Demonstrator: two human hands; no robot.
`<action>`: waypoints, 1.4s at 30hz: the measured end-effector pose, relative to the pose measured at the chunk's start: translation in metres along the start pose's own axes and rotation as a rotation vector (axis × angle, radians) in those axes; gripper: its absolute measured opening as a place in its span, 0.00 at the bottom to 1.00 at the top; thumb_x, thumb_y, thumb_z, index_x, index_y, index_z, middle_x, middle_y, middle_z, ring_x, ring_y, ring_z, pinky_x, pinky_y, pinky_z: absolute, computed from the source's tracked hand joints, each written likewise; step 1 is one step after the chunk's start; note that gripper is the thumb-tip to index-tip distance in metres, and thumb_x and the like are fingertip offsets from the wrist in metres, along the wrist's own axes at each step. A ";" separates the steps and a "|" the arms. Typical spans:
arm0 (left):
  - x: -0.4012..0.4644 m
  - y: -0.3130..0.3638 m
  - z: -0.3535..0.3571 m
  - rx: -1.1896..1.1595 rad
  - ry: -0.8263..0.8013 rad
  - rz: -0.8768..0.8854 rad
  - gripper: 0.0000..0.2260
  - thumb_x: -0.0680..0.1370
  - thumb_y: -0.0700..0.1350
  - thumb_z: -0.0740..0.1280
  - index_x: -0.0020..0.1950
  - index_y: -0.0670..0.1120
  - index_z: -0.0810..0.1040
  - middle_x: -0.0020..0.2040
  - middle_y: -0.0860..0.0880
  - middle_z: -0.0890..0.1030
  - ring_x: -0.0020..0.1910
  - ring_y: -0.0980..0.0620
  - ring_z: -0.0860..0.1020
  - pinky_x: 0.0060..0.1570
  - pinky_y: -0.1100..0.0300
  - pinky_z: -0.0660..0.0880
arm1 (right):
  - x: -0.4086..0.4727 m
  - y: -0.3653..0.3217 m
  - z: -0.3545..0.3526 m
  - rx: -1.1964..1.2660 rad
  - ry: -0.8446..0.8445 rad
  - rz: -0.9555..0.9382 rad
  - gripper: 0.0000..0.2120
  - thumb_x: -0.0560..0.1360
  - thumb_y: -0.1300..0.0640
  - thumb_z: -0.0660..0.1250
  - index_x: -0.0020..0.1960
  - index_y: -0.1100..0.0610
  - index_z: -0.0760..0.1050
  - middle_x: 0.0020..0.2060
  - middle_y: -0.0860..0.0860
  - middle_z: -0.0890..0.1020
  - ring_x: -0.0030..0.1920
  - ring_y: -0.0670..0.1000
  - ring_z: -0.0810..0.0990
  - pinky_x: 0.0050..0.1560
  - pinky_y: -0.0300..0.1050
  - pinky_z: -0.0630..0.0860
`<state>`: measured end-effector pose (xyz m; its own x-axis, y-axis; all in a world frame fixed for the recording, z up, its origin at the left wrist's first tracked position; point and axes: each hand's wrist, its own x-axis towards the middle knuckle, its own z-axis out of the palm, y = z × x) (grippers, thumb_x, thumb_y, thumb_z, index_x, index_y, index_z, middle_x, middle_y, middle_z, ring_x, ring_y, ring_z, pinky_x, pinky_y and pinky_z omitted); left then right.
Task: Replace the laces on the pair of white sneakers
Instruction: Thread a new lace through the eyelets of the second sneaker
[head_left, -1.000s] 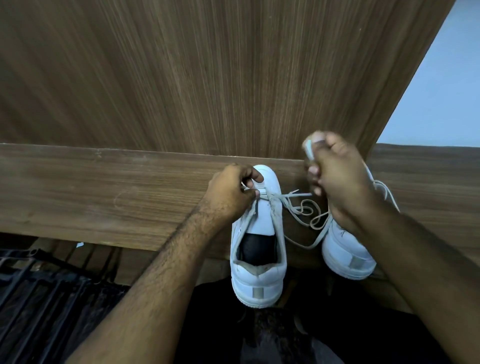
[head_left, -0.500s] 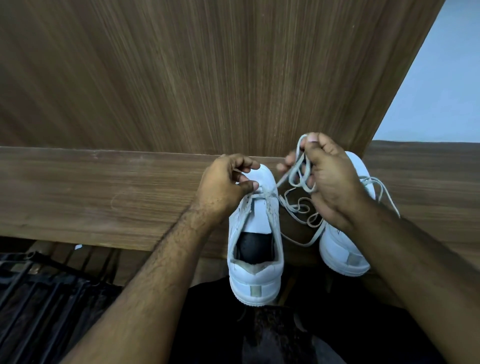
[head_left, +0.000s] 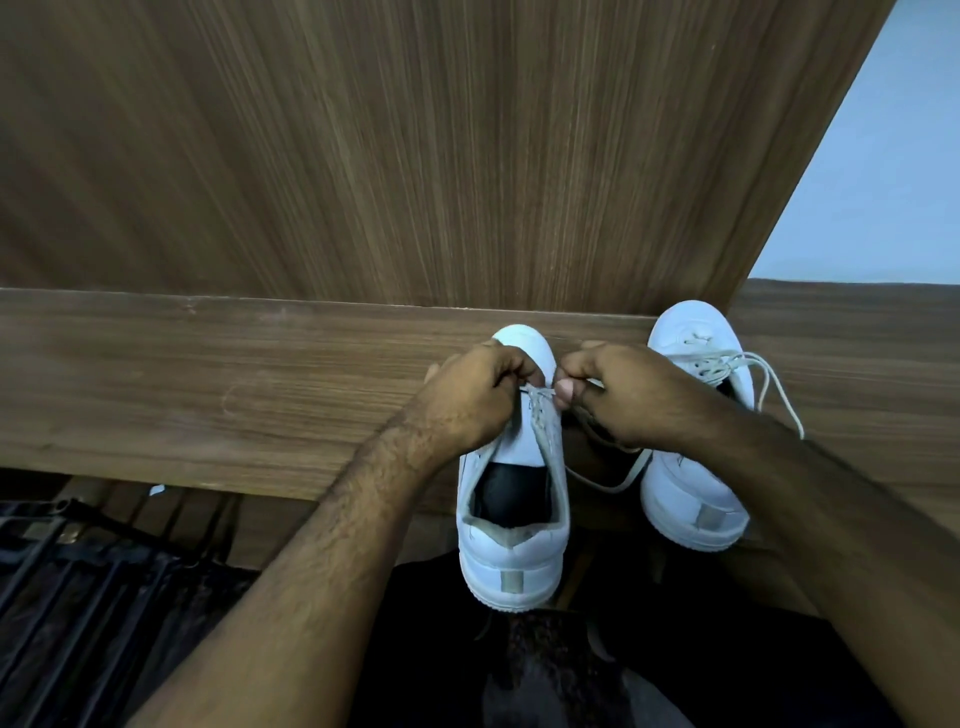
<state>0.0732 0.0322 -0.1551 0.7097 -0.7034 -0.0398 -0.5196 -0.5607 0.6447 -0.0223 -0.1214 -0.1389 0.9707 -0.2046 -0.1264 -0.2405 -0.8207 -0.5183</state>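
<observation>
A broad wooden panel (head_left: 415, 145) is being seen rising behind everything, with a wooden ledge (head_left: 208, 384) running across at its foot, and both sneakers are being rested on that ledge with their toes toward the panel and their heels toward the person. The near sneaker (head_left: 511, 519) is being worked on at the ledge's middle; its long axis is lying from heel, nearest the person, to toe, against the panel. The second sneaker (head_left: 696, 493) is standing just beside it on its right, with a loose lace (head_left: 774, 384) trailing from its eyelets over the ledge. Over the near sneaker's forward eyelets the left hand (head_left: 467, 395) and the right hand (head_left: 628, 395) are being held almost knuckle to knuckle. The left hand's fingers are curled in and pinched on the lace (head_left: 543, 410) at the shoe's left side; the right hand's thumb and fingers are clamped on the same lace from the right. The lace is lying directly under and between the fingertips, running down the tongue toward the heel (so the coming pull is judged to be outward to each side, both hands being equally near). No brand, label or legible writing is being shown; only plain grey tabs on the heels can be made out.
</observation>
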 end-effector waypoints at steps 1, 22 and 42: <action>-0.001 0.002 0.000 -0.025 -0.014 -0.041 0.17 0.77 0.44 0.57 0.41 0.62 0.80 0.45 0.62 0.77 0.52 0.54 0.77 0.65 0.42 0.70 | -0.002 0.003 -0.004 -0.003 -0.042 -0.005 0.12 0.81 0.55 0.64 0.40 0.48 0.78 0.42 0.43 0.77 0.46 0.45 0.77 0.46 0.44 0.70; -0.003 0.003 0.000 0.022 -0.066 0.019 0.31 0.71 0.45 0.77 0.72 0.48 0.70 0.61 0.50 0.70 0.61 0.49 0.72 0.61 0.54 0.74 | 0.023 0.006 0.023 -0.192 0.047 0.040 0.11 0.80 0.47 0.64 0.40 0.50 0.69 0.49 0.52 0.73 0.50 0.53 0.73 0.53 0.49 0.72; -0.008 0.011 0.003 0.028 -0.042 0.011 0.29 0.72 0.42 0.73 0.68 0.56 0.66 0.57 0.63 0.78 0.62 0.54 0.72 0.65 0.48 0.64 | 0.022 0.003 0.028 -0.136 0.061 0.110 0.12 0.79 0.49 0.64 0.38 0.49 0.69 0.42 0.49 0.77 0.44 0.52 0.77 0.44 0.45 0.70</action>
<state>0.0606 0.0301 -0.1494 0.6834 -0.7271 -0.0657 -0.5405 -0.5645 0.6239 -0.0019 -0.1136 -0.1669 0.9376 -0.3255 -0.1224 -0.3472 -0.8553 -0.3847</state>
